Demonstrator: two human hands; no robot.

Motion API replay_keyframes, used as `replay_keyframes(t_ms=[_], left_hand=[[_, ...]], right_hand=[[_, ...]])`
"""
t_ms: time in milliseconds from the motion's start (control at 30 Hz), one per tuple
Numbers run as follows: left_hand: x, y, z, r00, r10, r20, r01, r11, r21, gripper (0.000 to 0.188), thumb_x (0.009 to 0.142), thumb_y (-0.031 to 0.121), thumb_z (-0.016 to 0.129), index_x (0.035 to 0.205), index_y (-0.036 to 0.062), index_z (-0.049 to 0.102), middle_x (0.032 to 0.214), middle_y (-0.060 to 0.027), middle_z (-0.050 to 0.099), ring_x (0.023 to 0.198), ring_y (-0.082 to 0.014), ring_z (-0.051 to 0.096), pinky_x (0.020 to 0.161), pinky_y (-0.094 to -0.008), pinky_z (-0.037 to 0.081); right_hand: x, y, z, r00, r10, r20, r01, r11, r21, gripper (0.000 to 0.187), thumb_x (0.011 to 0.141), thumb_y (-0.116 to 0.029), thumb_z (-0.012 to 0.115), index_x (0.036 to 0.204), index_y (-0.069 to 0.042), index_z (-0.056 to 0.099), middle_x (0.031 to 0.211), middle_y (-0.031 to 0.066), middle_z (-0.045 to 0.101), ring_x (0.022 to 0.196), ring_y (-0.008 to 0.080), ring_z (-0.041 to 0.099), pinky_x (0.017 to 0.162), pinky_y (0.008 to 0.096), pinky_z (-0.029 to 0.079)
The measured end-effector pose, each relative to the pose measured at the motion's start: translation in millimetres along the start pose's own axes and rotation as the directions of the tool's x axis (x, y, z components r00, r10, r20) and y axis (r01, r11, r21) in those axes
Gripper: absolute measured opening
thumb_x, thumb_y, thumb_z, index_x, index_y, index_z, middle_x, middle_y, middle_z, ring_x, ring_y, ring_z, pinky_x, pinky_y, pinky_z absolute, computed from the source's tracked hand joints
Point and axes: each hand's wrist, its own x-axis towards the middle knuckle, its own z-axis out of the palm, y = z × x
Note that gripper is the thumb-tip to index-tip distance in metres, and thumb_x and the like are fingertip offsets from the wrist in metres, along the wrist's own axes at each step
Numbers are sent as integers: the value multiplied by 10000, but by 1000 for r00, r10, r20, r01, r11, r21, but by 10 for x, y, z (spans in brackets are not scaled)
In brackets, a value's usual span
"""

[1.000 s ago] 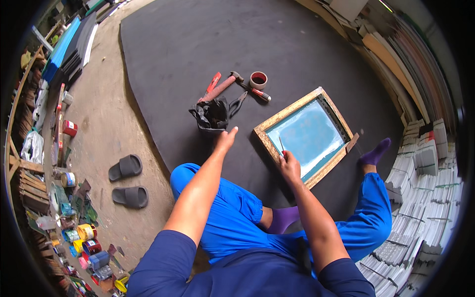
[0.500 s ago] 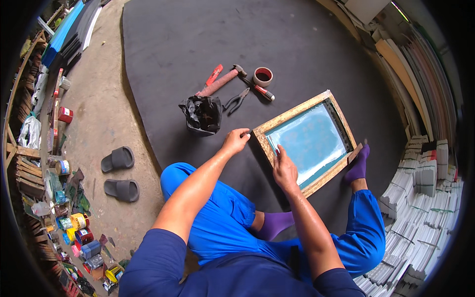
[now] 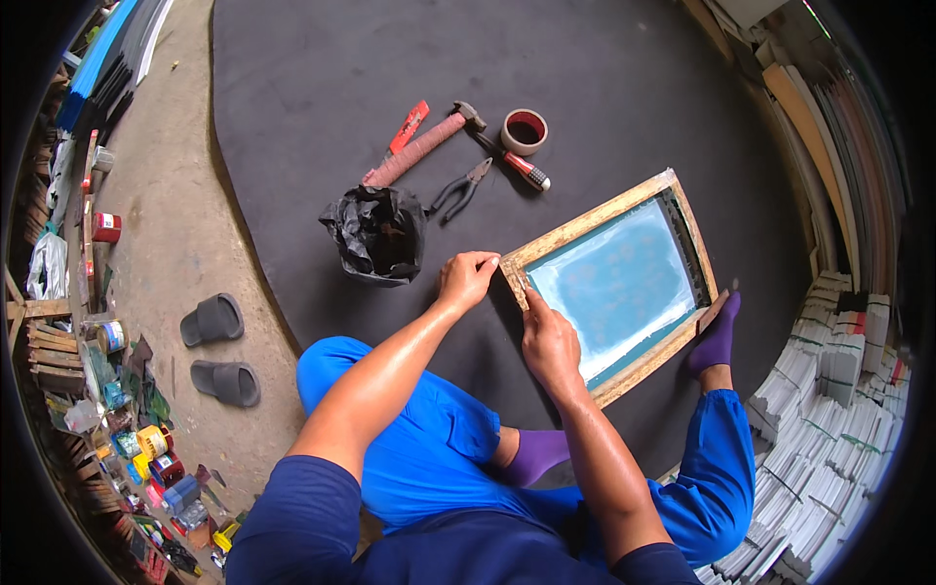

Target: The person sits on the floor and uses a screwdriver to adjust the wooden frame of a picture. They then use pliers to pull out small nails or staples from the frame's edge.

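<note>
Frame (image 3: 596, 220) on mat (image 3: 331, 68), left hand (image 3: 467, 281) at its corner, fingers pinched, right hand (image 3: 551, 343) over its left side, fingers curled, either's grasp indiscernible, bag (image 3: 378, 234) beside pliers (image 3: 459, 192)

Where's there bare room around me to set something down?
The widest is the dark mat beyond the hammer and tape roll. Bare concrete floor also lies beyond the slippers, between the red can and the mat's left edge. It's crowded around the black bag, pliers and screwdriver, and at the wooden frame, by the left hand and right hand.
</note>
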Motion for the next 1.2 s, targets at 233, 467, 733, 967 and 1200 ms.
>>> replay_keyframes(t_ms=[233, 467, 733, 967, 1200], left_hand=[[-74, 21, 34, 996, 31, -81, -32, 999, -18, 292, 975, 324, 656, 1111, 110, 800, 1050, -130, 778, 974, -326, 749, 868, -412, 569], [-117, 69, 17, 994, 21, -104, -22, 1000, -11, 261, 975, 259, 675, 1114, 76, 798, 1073, -134, 780, 1007, -314, 746, 893, -388, 563], [-105, 28, 53, 995, 32, -95, -36, 999, -40, 274, 983, 290, 652, 1114, 97, 796, 1083, -110, 772, 995, -332, 740, 874, -412, 569], [-119, 12, 76, 993, 20, -112, -24, 999, -33, 278, 978, 283, 652, 1120, 90, 794, 1088, -143, 769, 1009, -336, 741, 886, -414, 570], [-112, -41, 82, 994, 44, -101, -50, 997, -58, 276, 972, 277, 659, 1111, 84, 798, 1088, -142, 770, 1004, -337, 744, 876, -404, 575]], right_hand=[[74, -184, 14, 998, 62, 30, -61, 998, -32, 361, 994, -170, 615, 1344, -101, 665, 981, 266, 719, 911, 454, 700, 793, 535, 547], [93, -255, 60, 994, 99, 46, -97, 994, -51, 358, 1002, -162, 591, 1344, -87, 661, 1014, 275, 717, 922, 466, 700, 798, 539, 555], [71, -348, 69, 986, 160, 42, -155, 983, -98, 354, 1006, -170, 578, 1342, -95, 662, 1035, 271, 721, 929, 474, 702, 808, 550, 563], [118, -455, 76, 978, 193, 75, -174, 963, -205, 371, 996, -169, 564, 1345, -83, 656, 998, 272, 722, 893, 460, 713, 786, 559, 568], [101, -508, 221, 981, 186, 51, -178, 974, -140, 437, 965, -128, 555, 1389, -46, 619, 999, 288, 718, 864, 467, 720, 782, 561, 576]])
